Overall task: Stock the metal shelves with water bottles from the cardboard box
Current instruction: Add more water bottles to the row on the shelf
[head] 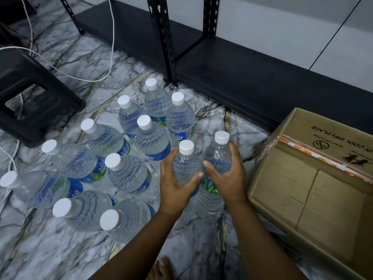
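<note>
Two clear water bottles with white caps stand side by side on the marble floor. My left hand (176, 183) grips the left bottle (186, 164) around its body. My right hand (228, 176) grips the right bottle (219, 156), which stands a little taller in view. Several more bottles (129, 172) with blue labels stand on the floor to the left. The cardboard box (308, 188) lies open at the right and its inside shows no bottles. The black metal shelf (232, 73) runs along the wall behind, its bottom board bare.
A black plastic stool (30, 93) stands at the left. White cables (80, 77) trail across the floor near it. Slotted shelf uprights (163, 41) rise at the top middle. A bare foot (161, 269) shows at the bottom edge.
</note>
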`<action>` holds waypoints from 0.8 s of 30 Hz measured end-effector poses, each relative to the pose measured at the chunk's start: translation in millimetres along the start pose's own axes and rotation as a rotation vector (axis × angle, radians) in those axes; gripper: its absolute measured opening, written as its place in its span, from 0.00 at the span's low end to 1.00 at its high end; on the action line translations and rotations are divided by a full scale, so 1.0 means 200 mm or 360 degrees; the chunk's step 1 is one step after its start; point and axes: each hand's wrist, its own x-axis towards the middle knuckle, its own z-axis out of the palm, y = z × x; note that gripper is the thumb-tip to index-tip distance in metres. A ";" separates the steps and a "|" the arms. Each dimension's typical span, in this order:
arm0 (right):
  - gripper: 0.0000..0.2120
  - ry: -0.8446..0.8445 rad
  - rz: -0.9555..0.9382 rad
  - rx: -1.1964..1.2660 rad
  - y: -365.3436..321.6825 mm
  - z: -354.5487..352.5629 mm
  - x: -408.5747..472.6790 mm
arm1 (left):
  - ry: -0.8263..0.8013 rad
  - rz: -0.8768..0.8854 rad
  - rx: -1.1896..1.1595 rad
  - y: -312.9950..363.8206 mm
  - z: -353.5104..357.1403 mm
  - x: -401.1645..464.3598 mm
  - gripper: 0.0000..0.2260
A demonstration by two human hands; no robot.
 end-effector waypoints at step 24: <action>0.37 0.0232 -0.0002 0.0065 -0.31 -0.12 0.06 | -0.0004 0.0128 0.0035 0.32 -0.10 0.13 0.27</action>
